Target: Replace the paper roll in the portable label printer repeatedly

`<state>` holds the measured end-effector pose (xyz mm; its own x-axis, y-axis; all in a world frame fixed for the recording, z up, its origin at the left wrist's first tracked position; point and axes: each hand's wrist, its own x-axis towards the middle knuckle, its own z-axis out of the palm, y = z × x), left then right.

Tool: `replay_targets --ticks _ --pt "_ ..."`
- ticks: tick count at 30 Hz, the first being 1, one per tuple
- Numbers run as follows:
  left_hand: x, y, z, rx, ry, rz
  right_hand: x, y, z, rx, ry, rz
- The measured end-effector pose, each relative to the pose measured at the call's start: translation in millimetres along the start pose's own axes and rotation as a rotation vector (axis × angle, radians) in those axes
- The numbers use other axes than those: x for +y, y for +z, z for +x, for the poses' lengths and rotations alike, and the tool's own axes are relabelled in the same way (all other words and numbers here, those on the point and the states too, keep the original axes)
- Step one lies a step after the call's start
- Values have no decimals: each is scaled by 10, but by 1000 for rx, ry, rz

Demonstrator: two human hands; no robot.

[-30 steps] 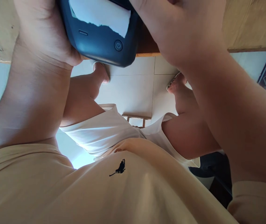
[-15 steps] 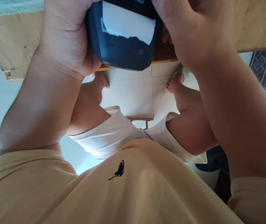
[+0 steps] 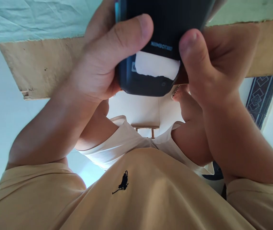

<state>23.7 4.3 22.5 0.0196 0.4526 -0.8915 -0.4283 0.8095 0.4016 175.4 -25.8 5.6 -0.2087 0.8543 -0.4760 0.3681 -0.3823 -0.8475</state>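
Note:
I look straight down my own body. Both my hands grip a dark blue handheld label printer held close to my face. My left hand wraps its left side with the thumb lying across the top cover. My right hand holds its right side, thumb pressed on the cover next to the lettering. A torn strip of white label paper sticks out of the printer's slot between my two thumbs.
A wooden table edge with a pale green cloth on top runs across the view. Below it are my beige shirt, white shorts, bare legs and sandalled feet on a white tiled floor. A patterned rug lies at the right.
The printer and both hands have come down into the middle of the view, and my thumbs now show on its top cover. More of the table top and green cloth is visible.

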Motion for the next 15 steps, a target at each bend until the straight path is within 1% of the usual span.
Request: replay_targets --ticks 2,3,4,7,9,11,13,15 --pt "10 -59 -5 -210 7 -10 2 -11 -23 8 14 23" --pt "14 -91 -4 -263 9 -18 8 -15 -33 14 13 33" --pt "16 -117 -1 -289 -11 -27 15 -19 -43 22 8 39" --pt "15 -127 14 -335 -73 -58 28 -30 -61 16 9 40" --pt "7 -96 19 -232 -120 -44 24 -37 -62 5 -1 36" --pt "-9 -80 13 -117 -129 -23 13 -40 -55 -5 4 20" --pt "-27 -98 2 -214 -67 -70 -1 -37 -46 -9 27 -3" --pt "-44 -140 -1 -342 -11 -137 -10 -29 -40 -8 38 -8"
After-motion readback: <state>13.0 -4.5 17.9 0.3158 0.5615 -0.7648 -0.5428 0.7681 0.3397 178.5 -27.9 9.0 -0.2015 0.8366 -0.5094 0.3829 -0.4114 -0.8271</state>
